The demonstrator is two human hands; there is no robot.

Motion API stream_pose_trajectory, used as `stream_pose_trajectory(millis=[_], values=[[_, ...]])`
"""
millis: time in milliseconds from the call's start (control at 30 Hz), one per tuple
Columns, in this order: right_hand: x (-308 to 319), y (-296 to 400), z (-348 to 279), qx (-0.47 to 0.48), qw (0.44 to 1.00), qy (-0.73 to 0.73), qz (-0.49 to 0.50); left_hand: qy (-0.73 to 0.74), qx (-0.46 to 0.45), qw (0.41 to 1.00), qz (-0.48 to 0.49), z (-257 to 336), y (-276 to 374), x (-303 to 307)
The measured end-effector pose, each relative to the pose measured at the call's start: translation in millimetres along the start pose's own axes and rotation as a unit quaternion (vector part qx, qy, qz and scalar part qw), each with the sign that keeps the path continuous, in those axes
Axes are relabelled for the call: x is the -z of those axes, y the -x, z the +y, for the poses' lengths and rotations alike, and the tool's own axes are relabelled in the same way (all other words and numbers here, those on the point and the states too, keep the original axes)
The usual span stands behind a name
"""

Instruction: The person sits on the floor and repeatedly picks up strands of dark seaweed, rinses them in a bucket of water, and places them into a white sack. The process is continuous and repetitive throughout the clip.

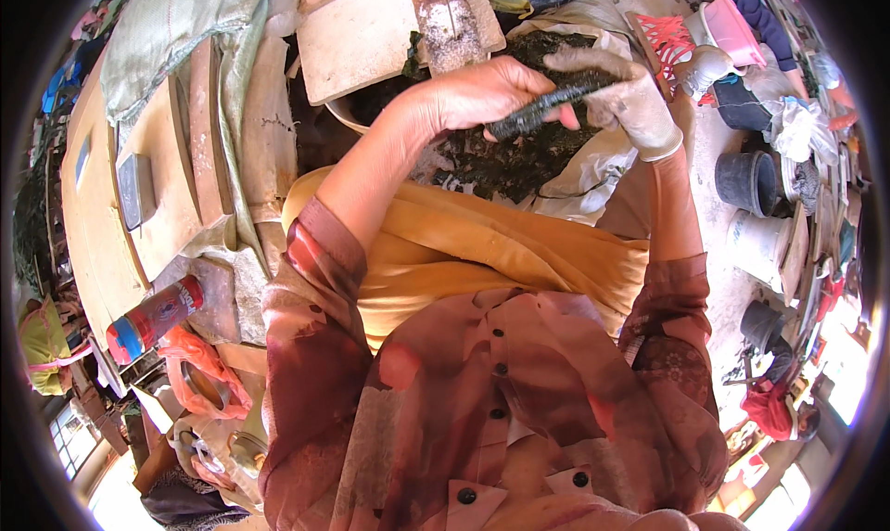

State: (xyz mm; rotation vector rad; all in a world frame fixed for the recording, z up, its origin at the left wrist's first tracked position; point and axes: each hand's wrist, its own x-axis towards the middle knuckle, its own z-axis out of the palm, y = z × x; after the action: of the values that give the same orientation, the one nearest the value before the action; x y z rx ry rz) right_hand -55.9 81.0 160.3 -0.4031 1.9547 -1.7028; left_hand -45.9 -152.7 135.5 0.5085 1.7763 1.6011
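My bare left hand [497, 96] grips a dark, fibrous bundle [539, 110], its thumb above and fingertips showing beneath. At the bundle's right end is my right hand [629, 100], in a pale, soiled work glove, with fingers around that end. The bundle is held tilted, its right end higher in the picture. Below both hands lies a heap of dark, loose fibrous material [497, 162] on a white plastic sheet or sack [587, 173]. A metal plate or blade fixture [448, 33], dusted white, stands over a pale board [361, 40] just beyond my left hand.
Boards and a green woven sack [177, 37] fill the left side, with a red bottle with a blue cap [156, 319] near them. Black buckets [747, 183], a white bucket [758, 249] and a pink basin [733, 30] stand along the right. Another person [768, 406] is at far right.
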Motion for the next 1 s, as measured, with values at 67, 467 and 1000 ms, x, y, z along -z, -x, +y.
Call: stream_pose_trajectory(millis=[67, 467, 1000], values=[[10, 4, 10, 0.009, 0.987, -0.141, -0.082, 0.077, -0.037, 0.995, -0.057, 9, 4, -4], [-82, 18, 74, 0.008, 0.895, -0.397, -0.202, -0.456, -0.359, 0.790, 0.197, 1, -1, -12], [-61, -13, 32, 0.016, 0.967, -0.043, 0.252, -0.540, -0.164, 0.748, 0.349, 3, -6, -10]])
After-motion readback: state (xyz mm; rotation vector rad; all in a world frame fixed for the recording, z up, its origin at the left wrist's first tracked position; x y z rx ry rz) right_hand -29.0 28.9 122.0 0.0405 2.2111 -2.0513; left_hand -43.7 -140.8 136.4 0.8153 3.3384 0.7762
